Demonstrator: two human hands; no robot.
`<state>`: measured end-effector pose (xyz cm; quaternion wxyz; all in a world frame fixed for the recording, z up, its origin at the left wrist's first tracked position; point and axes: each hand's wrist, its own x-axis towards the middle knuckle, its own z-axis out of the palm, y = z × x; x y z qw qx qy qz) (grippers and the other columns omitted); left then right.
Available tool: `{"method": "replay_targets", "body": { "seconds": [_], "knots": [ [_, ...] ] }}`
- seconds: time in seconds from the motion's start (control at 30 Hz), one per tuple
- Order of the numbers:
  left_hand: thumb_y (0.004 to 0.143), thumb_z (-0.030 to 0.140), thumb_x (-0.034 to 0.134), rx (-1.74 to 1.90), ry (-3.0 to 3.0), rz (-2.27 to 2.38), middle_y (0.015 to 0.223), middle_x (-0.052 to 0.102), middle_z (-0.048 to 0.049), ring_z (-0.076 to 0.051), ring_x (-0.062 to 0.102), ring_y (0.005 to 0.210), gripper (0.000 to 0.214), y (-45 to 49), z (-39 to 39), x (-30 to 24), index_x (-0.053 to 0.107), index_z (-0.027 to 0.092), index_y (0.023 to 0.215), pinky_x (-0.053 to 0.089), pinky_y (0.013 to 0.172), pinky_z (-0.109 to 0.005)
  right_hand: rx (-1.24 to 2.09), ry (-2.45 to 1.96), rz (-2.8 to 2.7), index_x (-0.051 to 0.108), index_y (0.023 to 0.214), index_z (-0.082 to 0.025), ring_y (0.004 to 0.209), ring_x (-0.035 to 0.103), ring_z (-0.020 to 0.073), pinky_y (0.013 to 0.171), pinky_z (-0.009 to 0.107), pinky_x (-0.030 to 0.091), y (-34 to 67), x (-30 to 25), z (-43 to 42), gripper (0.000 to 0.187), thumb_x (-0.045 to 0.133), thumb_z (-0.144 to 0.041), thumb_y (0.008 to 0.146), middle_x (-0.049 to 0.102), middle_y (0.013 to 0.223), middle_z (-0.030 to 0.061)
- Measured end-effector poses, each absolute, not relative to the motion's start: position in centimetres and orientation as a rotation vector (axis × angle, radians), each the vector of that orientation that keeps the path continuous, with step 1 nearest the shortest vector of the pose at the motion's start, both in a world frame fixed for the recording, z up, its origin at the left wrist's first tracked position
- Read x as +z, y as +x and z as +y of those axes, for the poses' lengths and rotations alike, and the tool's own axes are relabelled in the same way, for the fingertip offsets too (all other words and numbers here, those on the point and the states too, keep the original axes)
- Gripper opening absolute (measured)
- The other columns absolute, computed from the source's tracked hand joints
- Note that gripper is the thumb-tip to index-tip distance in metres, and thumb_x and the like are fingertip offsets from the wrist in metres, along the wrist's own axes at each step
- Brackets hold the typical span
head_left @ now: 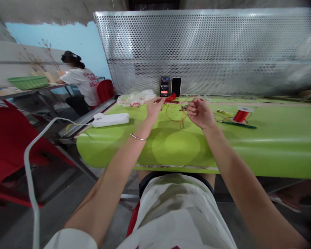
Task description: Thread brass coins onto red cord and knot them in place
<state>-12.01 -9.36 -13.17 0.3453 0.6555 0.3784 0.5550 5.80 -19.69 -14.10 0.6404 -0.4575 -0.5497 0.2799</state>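
My left hand (pixel 154 106) is closed in a pinch at a length of red cord (pixel 172 97), whose bunched part lies just past the fingertips. From there a thin strand arcs across to my right hand (pixel 200 112), which is raised with its fingers curled and closed on the strand. Between the hands, an orange-red loop (pixel 181 122) of the cord hangs or lies over the green tabletop. Small dark bits (pixel 183 108) sit close to the right fingertips; their kind is too small to make out.
A spool of red thread (pixel 240 114), a dark pen-like stick (pixel 238 125) and a yellow tool (pixel 224 112) lie right. Two phones (pixel 176 87) lean against the perforated metal panel (pixel 209 48). Left are a plastic bag (pixel 140 98) and white power strip (pixel 111 119). A person (pixel 80 79) sits farther left.
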Motion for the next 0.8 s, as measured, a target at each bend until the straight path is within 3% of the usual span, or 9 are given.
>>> {"method": "replay_targets", "body": {
  "seconds": [0.13,0.23,0.33,0.4,0.47,0.6,0.8],
  "knots": [
    [0.084,0.034,0.062,1.443,1.743,0.983,0.083,0.069,-0.0013,-0.006,0.050,0.048,0.016,-12.0,-9.1,-13.4,0.071,0.021,0.089,0.040,0.048,-0.022,0.565,-1.164,-1.198,0.053,0.076,-0.023,0.062,0.055,0.0132,0.054,0.025,0.043,6.3,-15.2,-17.9,0.038,0.051,-0.061,0.082,0.058,0.073,0.0019],
    [0.083,0.033,0.064,1.463,1.732,0.989,0.077,0.068,-0.0005,-0.006,0.049,0.048,0.014,-11.9,-9.0,-13.5,0.071,0.021,0.085,0.039,0.048,-0.022,0.243,-1.357,-1.124,0.056,0.075,-0.021,0.070,0.055,0.0154,0.068,0.029,0.048,7.1,-16.0,-17.1,0.024,0.056,-0.045,0.081,0.057,0.072,0.0028],
    [0.082,0.033,0.065,1.480,1.744,0.986,0.075,0.068,-0.0004,-0.007,0.050,0.048,0.014,-11.9,-8.9,-13.6,0.071,0.021,0.082,0.039,0.049,-0.023,-0.102,-1.402,-1.116,0.057,0.086,-0.021,0.090,0.056,0.0198,0.088,0.038,0.047,7.8,-16.3,-17.3,0.011,0.055,-0.030,0.080,0.058,0.090,0.0073],
    [0.083,0.032,0.065,1.483,1.756,0.983,0.077,0.069,-0.0011,-0.008,0.052,0.051,0.013,-11.9,-8.8,-13.6,0.071,0.021,0.082,0.040,0.051,-0.023,-0.258,-1.388,-1.119,0.057,0.095,-0.021,0.100,0.054,0.0217,0.093,0.041,0.044,7.8,-16.2,-17.8,0.017,0.054,-0.023,0.078,0.056,0.105,0.0111],
    [0.083,0.032,0.064,1.485,1.778,0.974,0.080,0.070,-0.0023,-0.009,0.056,0.056,0.013,-11.9,-8.7,-13.6,0.071,0.020,0.083,0.041,0.053,-0.023,-0.348,-1.404,-1.162,0.058,0.096,-0.020,0.102,0.054,0.0222,0.091,0.040,0.045,7.5,-15.9,-18.3,0.020,0.052,-0.018,0.077,0.056,0.108,0.0125],
    [0.084,0.034,0.064,1.487,1.764,0.958,0.076,0.068,-0.0029,-0.010,0.055,0.054,0.017,-11.9,-8.7,-13.7,0.071,0.019,0.083,0.041,0.053,-0.024,-0.295,-1.476,-1.517,0.061,0.078,-0.019,0.079,0.059,0.0181,0.077,0.033,0.047,5.9,-15.5,-19.1,0.012,0.049,-0.016,0.076,0.063,0.087,0.0068],
    [0.082,0.032,0.066,1.507,1.734,0.939,0.078,0.070,-0.0028,-0.009,0.054,0.052,0.015,-11.9,-8.7,-13.7,0.072,0.018,0.081,0.040,0.050,-0.022,-0.131,-1.883,-1.671,0.066,0.071,-0.020,0.068,0.058,0.0180,0.066,0.030,0.044,4.6,-15.5,-20.2,0.015,0.061,-0.034,0.076,0.067,0.075,0.0042]
  ]
}}
